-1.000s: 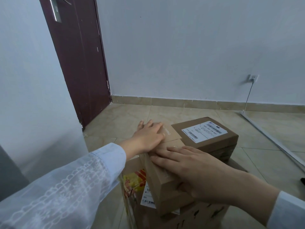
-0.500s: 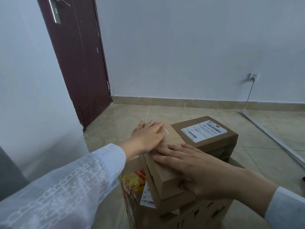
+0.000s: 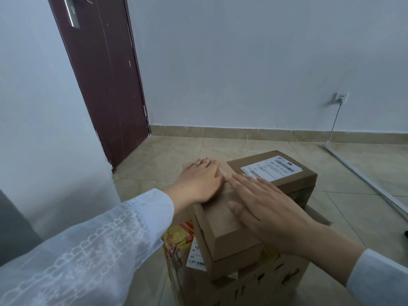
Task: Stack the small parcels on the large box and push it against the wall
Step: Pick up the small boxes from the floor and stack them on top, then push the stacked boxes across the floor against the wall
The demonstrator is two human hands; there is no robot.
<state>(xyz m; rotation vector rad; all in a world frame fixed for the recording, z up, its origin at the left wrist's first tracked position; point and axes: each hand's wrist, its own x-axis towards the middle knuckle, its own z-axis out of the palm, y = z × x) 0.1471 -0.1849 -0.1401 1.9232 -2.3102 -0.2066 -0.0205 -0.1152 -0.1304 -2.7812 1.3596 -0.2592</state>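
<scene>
Large box (image 3: 254,288) sits on the tile floor, well short of the far wall (image 3: 254,62). On it: plain parcel (image 3: 223,226) nearest the camera, labelled parcel (image 3: 278,173) just beyond, touching. Left hand (image 3: 198,182) and right hand (image 3: 267,208) lie flat on the plain parcel, fingers spread, gripping nothing. Advice: keep downward pressure light, push low and straight toward that wall, or the upper parcels may slide off.

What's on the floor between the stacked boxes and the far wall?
Nothing: the head view shows bare tile floor between the large box and the far wall.
</scene>
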